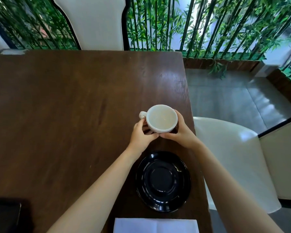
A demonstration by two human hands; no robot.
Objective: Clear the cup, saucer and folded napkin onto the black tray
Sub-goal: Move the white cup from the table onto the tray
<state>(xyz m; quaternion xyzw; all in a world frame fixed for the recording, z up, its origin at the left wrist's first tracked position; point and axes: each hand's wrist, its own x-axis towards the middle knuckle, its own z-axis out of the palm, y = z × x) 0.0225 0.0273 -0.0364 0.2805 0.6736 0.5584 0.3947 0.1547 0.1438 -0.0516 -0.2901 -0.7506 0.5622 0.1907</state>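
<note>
A white cup [160,117] with its handle pointing left is held between both hands above the dark wooden table [65,106], near its right edge. My left hand [141,134] cups its left and under side; my right hand [180,130] wraps its right side. The black saucer [163,181] lies bare on the table just nearer to me. A folded white napkin [156,225] lies at the bottom edge of the view. A black object, apparently the tray [5,216], shows at the bottom left corner.
A white chair [233,153] stands right of the table, another white chair back [97,22] beyond the far edge. Green bamboo screening [208,26] lines the back. Grey floor [233,98] lies to the right.
</note>
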